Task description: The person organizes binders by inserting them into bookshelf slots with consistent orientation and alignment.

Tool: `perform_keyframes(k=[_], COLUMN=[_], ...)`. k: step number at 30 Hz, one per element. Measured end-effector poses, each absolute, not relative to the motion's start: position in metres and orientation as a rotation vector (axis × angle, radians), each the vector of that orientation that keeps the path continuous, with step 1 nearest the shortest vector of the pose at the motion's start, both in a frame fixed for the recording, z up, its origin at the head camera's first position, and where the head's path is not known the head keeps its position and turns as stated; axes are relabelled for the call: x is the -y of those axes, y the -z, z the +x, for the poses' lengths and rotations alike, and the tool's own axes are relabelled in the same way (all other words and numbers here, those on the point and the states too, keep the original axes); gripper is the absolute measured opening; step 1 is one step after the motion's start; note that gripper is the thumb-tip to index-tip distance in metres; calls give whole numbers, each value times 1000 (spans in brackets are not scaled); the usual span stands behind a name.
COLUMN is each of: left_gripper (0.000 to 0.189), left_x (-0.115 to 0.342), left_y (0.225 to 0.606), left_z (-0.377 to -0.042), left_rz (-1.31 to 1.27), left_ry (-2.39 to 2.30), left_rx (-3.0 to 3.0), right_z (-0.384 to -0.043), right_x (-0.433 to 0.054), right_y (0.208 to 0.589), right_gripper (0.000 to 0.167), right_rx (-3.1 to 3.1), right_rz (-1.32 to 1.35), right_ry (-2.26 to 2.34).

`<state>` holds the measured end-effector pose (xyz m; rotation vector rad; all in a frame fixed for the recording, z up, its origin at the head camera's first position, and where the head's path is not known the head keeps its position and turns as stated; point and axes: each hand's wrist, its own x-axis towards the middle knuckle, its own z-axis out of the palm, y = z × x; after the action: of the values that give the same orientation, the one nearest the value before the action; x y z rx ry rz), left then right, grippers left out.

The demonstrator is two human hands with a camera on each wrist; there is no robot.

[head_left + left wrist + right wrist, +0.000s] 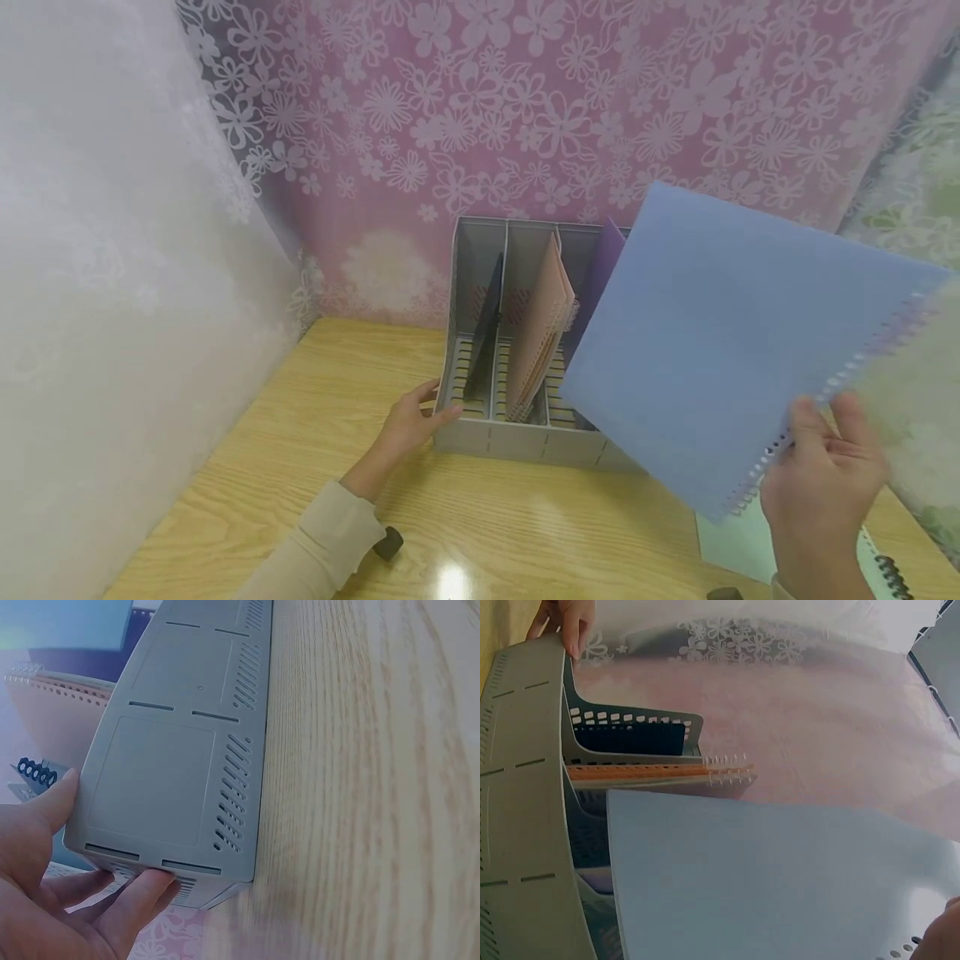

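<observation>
A blue spiral notebook (712,333) is held up in my right hand (828,475), gripped by its coil-bound edge. It hangs tilted in front of the right part of a grey file rack (517,442) and hides the compartments there. At the rack's front left corner, my left hand (408,425) pinches the wall, thumb over the edge and fingers on the outer side. Inside the rack lean a dark notebook (483,333) in the leftmost compartment, peach spiral notebooks (534,342) beside it, and something purple (602,262) partly behind the blue notebook.
On the wooden table (360,358), a pale green notebook (731,542) with a black coil lies at the lower right, partly under my right hand. Pink flowered cloth (480,125) hangs behind the rack. White cloth (112,250) hangs on the left.
</observation>
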<state>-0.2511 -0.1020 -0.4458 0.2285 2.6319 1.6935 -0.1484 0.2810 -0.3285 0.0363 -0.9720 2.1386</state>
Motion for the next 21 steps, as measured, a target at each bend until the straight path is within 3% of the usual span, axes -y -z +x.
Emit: perform_keyframes(k=[6,12,21], left_gripper=[73,70,74], left_x=[100,103,106], left_y=[446,445,446], left_z=[-249,-247,-246], left_rz=[200,181,181], left_ry=[-1695,-1685,-1707], left_rx=[-2632,-2617,-2596], right_z=[-155,-156,-166], right_x=[-249,-219,-191], right_y=[327,332,342], right_gripper=[29,37,35], right_rx=[750,831,973], right_rz=[251,334,362], right_ry=[-2196,-2103,-2009])
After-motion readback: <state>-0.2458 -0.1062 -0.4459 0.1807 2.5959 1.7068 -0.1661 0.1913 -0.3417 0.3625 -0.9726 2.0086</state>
